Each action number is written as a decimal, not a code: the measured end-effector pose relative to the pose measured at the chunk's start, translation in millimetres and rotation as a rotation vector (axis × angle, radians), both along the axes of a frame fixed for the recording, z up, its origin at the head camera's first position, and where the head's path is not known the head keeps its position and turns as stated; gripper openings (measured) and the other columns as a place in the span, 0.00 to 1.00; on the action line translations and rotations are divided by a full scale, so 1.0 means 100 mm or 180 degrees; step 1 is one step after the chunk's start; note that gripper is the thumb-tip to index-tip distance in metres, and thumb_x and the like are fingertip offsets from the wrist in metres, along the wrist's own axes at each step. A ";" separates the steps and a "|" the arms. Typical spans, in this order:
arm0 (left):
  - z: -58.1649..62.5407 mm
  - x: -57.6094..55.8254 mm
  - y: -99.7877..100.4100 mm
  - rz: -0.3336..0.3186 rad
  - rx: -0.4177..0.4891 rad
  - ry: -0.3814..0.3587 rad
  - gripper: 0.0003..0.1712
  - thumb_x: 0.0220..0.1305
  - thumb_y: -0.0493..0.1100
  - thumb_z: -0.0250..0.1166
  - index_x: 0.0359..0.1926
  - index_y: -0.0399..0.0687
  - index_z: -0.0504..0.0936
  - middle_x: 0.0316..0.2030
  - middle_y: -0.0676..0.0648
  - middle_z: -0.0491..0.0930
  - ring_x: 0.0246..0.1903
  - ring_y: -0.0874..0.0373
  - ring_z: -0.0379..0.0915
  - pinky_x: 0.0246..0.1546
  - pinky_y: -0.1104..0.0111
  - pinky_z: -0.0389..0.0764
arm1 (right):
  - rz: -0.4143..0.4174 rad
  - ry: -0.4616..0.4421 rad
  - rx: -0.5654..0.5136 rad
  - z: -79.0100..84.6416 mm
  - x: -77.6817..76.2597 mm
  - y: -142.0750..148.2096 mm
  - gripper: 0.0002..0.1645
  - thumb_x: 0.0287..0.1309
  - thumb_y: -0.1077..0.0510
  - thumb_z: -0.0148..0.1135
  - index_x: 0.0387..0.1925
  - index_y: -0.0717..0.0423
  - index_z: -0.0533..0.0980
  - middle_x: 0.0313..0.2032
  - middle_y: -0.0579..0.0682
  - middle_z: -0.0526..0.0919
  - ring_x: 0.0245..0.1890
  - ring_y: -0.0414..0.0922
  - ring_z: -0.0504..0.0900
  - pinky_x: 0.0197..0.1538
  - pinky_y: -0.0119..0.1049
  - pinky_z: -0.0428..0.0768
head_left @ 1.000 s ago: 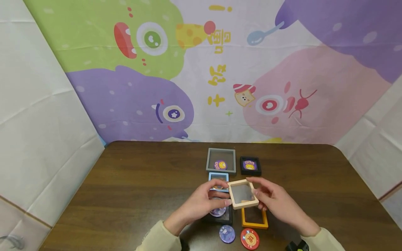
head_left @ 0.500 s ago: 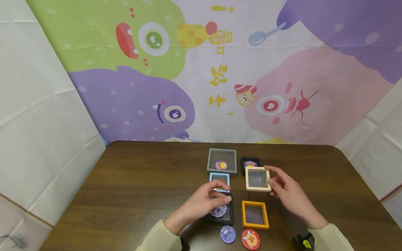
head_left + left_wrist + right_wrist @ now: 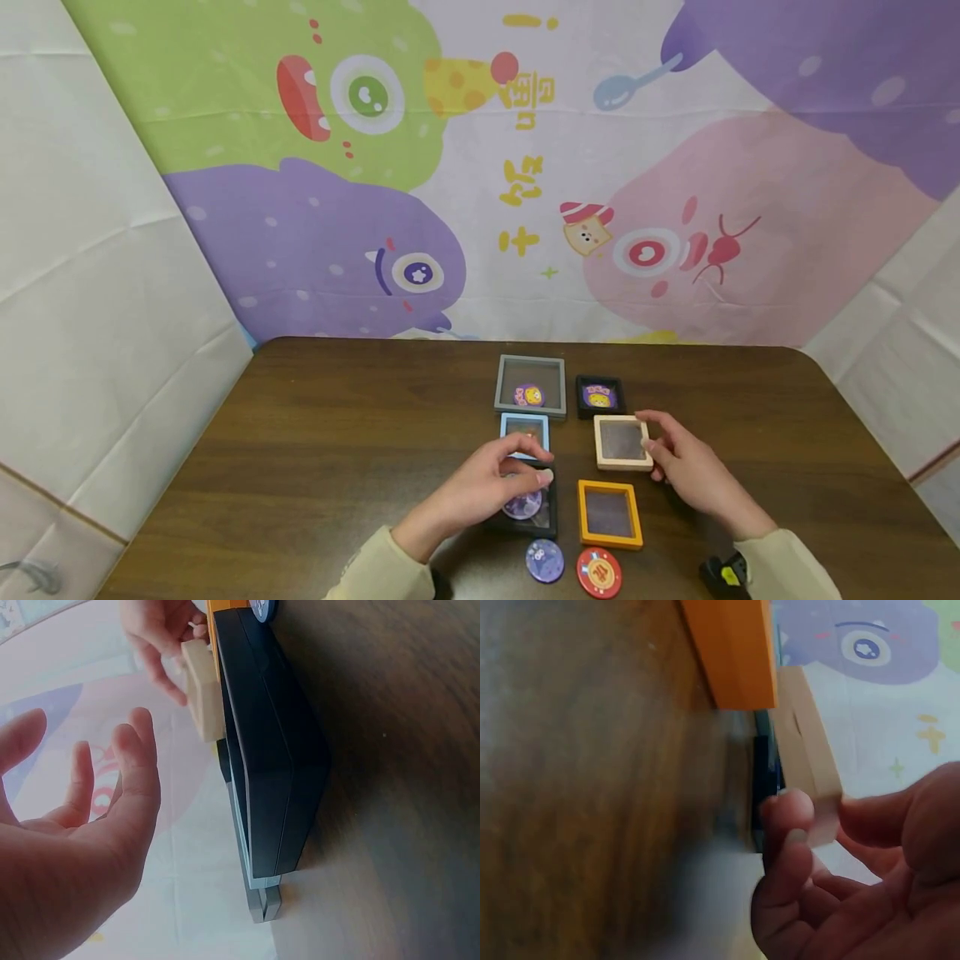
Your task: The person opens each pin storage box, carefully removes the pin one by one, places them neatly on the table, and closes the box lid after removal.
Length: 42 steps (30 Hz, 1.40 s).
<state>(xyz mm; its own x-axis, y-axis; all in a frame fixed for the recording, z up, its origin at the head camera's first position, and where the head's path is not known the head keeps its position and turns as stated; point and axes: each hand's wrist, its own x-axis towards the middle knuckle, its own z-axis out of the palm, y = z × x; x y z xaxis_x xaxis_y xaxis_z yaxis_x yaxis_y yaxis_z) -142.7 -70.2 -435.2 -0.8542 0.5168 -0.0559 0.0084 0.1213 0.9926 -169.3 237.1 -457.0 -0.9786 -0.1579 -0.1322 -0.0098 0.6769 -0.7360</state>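
Note:
My right hand [image 3: 690, 462] pinches the right side of a small cream-coloured display frame [image 3: 623, 442] with a clear film window. The right wrist view shows thumb and fingers on the edge of this cream frame [image 3: 806, 735]. My left hand [image 3: 487, 483] holds nothing; its fingers are loosely bent over a larger black frame [image 3: 546, 517] with a purple round badge [image 3: 522, 505] on it. In the left wrist view the left hand [image 3: 90, 802] stands apart from the black frame [image 3: 277, 750]. An orange frame [image 3: 610, 514] lies just in front of the cream one.
Behind are a grey frame [image 3: 530, 361] and a small black frame [image 3: 600, 396], each with a badge showing, and a light blue frame [image 3: 524, 419]. A blue-purple badge [image 3: 544, 560] and a red badge [image 3: 599, 572] lie near the front. A printed cloth [image 3: 480, 167] hangs behind the table [image 3: 337, 450].
The left hand has let go of the cream frame. The right hand has carried it right and away from the body, then slightly lower, leaving the orange frame uncovered.

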 end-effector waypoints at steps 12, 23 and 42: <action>0.01 0.00 -0.01 -0.0047 0.0004 -0.0056 0.12 0.68 0.41 0.65 0.49 0.42 0.79 0.55 0.40 0.79 0.44 0.58 0.81 0.44 0.69 0.76 | 0.0155 0.0135 0.0412 -0.05 0.02 -0.10 0.25 0.74 0.56 0.53 0.69 0.51 0.66 0.23 0.48 0.74 0.22 0.44 0.73 0.26 0.39 0.69; -0.02 -0.01 -0.03 -0.0085 0.0035 -0.0101 0.14 0.68 0.38 0.62 0.52 0.38 0.78 0.42 0.38 0.85 0.45 0.48 0.82 0.41 0.69 0.76 | 0.0213 0.0197 0.0673 -0.02 0.02 -0.14 0.26 0.72 0.54 0.56 0.69 0.53 0.70 0.23 0.45 0.76 0.21 0.42 0.72 0.24 0.37 0.67; 0.04 -0.03 -0.03 -0.0011 0.0012 -0.0255 0.16 0.70 0.45 0.64 0.51 0.38 0.78 0.54 0.38 0.80 0.45 0.49 0.83 0.44 0.60 0.79 | 0.0602 0.0662 0.0997 0.13 -0.19 -0.03 0.12 0.66 0.64 0.62 0.48 0.58 0.84 0.39 0.50 0.86 0.24 0.41 0.71 0.29 0.38 0.71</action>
